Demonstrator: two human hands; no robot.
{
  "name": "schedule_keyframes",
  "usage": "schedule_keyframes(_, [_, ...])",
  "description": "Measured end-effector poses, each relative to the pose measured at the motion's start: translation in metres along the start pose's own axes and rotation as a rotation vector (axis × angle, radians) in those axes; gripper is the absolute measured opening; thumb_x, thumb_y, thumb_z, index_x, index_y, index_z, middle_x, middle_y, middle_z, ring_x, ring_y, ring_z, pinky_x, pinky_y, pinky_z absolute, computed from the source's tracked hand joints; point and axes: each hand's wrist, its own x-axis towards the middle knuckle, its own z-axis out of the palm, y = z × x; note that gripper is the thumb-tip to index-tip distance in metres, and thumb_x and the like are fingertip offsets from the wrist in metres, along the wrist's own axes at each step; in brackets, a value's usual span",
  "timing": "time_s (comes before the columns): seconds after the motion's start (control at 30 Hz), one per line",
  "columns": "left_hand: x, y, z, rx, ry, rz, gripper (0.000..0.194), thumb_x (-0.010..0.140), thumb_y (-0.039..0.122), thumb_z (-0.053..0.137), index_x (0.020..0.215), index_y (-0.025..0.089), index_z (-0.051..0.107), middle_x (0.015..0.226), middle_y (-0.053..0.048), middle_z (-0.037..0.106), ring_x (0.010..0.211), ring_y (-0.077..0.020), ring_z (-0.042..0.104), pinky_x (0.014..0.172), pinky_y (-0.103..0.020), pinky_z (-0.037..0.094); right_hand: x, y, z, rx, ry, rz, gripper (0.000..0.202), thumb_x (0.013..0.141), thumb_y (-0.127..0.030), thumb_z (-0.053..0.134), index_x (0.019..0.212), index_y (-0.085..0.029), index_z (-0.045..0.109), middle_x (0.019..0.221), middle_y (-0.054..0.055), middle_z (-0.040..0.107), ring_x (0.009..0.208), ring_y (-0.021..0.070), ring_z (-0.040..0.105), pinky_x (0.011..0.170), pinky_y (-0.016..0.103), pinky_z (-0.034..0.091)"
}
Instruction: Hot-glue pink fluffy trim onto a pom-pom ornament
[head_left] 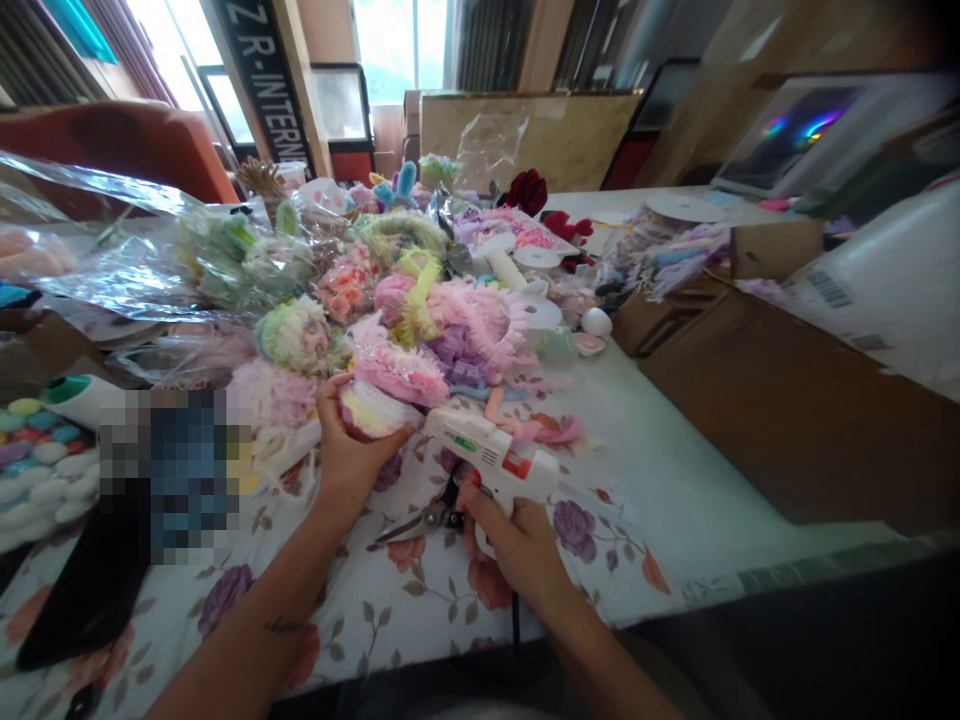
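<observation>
My left hand (354, 455) is wrapped around a small round piece (375, 408), white and pale yellow, with pink fluffy trim (397, 368) along its upper side. A white glue gun (487, 455) is gripped in my right hand (514, 535), its front end pointing left, close beside the round piece. Whether the tip touches the piece I cannot tell. Below the gun, pruning shears (420, 522) lie on the floral cloth (420, 620), their handles partly hidden behind my right hand and the gun.
Behind my hands is a heap of pastel trims (480, 320) and plastic-wrapped pieces. Cardboard boxes (787, 400) stand at the right. Colored pompoms (45, 460) and a dark flat object (90, 580) are at the left. A black cord (516, 620) hangs below the gun.
</observation>
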Motion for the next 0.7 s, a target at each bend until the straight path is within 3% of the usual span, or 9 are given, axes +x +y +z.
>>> schedule_keyframes(0.13, [0.0001,0.0009,-0.0006,0.005,0.003,0.009,0.088,0.053,0.027,0.094,0.128,0.030,0.048,0.132,-0.006,0.051,0.124,-0.0257,0.053,0.107,-0.039,0.044,0.0027,0.0006,-0.0001,-0.016,0.004,-0.076,0.033,0.078,-0.050,0.069,0.065,-0.022,0.058,0.042,-0.003,0.055,0.037,0.0102,0.043,0.036,0.022,0.035])
schedule_keyframes(0.7, [0.0006,0.0026,-0.0016,0.019,0.008,-0.006,0.086,0.055,0.027,0.093,0.128,0.031,0.048,0.130,-0.004,0.052,0.121,-0.0237,0.054,0.109,-0.039,0.042,0.0042,0.0007,-0.0019,-0.056,0.001,-0.083,0.033,0.080,-0.050,0.067,0.066,-0.022,0.058,0.045,-0.002,0.056,0.038,0.0116,0.045,0.039,0.024,0.038])
